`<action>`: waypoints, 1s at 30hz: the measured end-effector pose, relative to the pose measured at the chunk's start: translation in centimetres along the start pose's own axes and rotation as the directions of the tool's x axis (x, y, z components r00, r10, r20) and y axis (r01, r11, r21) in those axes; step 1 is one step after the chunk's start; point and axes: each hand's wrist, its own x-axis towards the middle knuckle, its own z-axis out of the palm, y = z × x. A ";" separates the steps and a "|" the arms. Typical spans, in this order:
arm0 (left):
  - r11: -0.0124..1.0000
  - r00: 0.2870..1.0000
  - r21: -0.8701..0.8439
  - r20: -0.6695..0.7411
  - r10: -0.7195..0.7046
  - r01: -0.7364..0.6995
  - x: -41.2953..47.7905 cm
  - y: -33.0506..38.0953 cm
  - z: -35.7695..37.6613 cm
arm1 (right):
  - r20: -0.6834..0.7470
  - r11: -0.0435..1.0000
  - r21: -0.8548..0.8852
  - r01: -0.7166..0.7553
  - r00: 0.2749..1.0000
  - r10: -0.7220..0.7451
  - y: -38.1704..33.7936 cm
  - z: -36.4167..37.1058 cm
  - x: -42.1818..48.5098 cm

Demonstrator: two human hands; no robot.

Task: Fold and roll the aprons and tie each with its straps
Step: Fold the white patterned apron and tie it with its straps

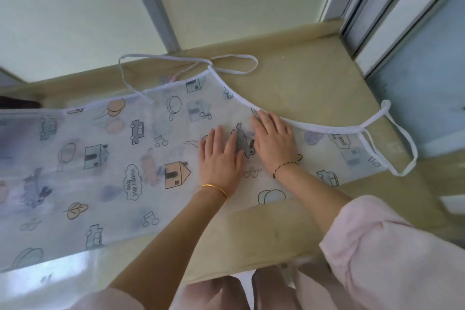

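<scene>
Apron (113,158): translucent, cartoon-printed, spread flat on the beige counter (302,78).
Writing: "Happy and free" in a cloud outline (132,182); the same phrase shows only partly near the right end.
Left hand (220,156): fingers straight, palm pressing the apron, gripping nothing.
Right hand (273,141): flat likewise, just beside the left, fingertips at the white-bound edge.
Straps (188,60): white, lying loose on the counter.

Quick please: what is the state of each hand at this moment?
Left hand: open, fingers flat, pressing on the apron.
Right hand: open, flat on the apron beside its white edge.
</scene>
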 end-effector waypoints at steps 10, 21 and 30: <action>0.997 1.000 0.076 0.025 -0.019 0.017 -3.8 -0.2 2.4 | 0.040 0.998 0.041 0.043 0.998 -0.045 0.5 -0.1 -0.1; 0.964 0.962 -0.035 -0.093 0.258 -0.262 -0.2 8.0 0.0 | -0.134 0.856 0.488 -0.170 0.955 0.266 3.5 -6.9 -3.1; 0.845 0.856 0.171 0.221 0.467 -0.506 1.2 17.7 1.5 | 0.101 0.655 0.172 -0.736 0.674 0.731 14.4 -9.9 -8.9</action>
